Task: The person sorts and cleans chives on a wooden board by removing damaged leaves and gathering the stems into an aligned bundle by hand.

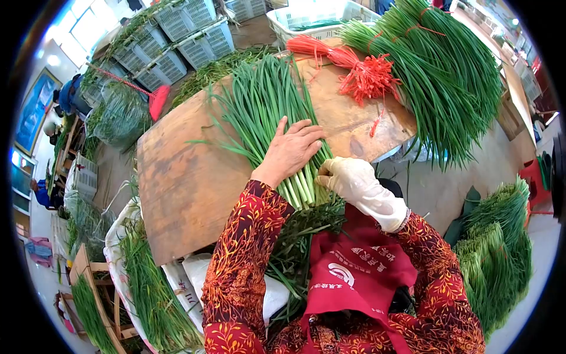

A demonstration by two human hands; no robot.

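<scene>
A loose layer of garlic chives [265, 94] lies on the wooden board [194, 171], leaf tips pointing away and pale stalk ends toward me. My left hand [292, 147], bare, rests flat across the stalks with its fingers stretched out. At the right edge of the stalk ends is my right hand [359, 187], in a whitish glove. Its thumb and fingers are pinched together on the chives there; how many stalks they grip is hidden. Red ties [365, 76] lie bundled on the board's far right part.
Tied chive bunches [454, 76] are heaped at the board's right end. More chives [495, 253] stand at the lower right. A white sack [112, 236] with greens is at the left. Plastic crates [188, 23], a red dustpan [158, 101] and a white basket [324, 13] are farther off.
</scene>
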